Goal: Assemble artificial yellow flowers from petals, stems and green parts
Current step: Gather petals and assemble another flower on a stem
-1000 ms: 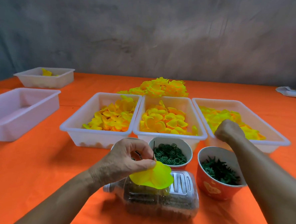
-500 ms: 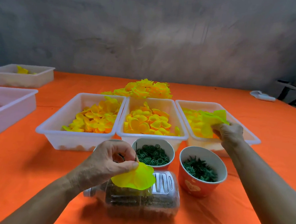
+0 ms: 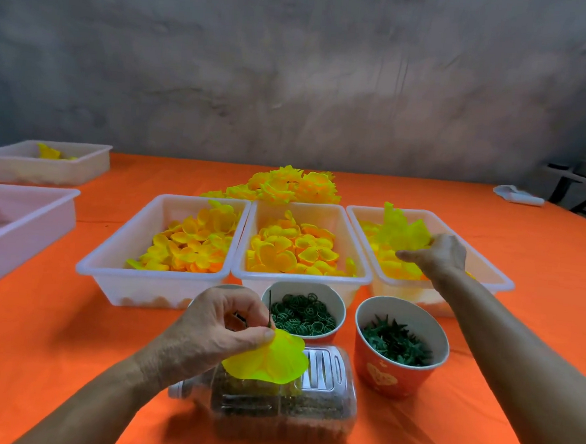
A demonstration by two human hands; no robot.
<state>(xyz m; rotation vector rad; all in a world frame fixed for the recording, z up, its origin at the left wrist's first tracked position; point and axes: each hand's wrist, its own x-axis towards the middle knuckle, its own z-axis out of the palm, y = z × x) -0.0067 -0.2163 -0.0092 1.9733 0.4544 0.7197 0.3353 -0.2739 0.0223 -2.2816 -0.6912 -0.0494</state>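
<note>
Head cam view: left hand (image 3: pixel 223 327) has its fingers (image 3: pixel 255 336) pinched on a thin green stem (image 3: pixel 271 309) with a yellow petal (image 3: pixel 269 359) hanging just below them, right over a clear plastic bottle (image 3: pixel 284 403) lying on the orange worktop (image 3: pixel 37 343). Right hand (image 3: pixel 435 256) is inside the rightmost white tray (image 3: pixel 487 268), fingers gripping a bright yellow petal piece (image 3: pixel 401 230) sticking up just beyond them.

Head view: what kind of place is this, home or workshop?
Probably a small piecework bench, not a factory line: an orange-covered table against a bare grey wall, white plastic trays of sorted yellow fabric petals, and a heap of finished yellow flowers.
</note>
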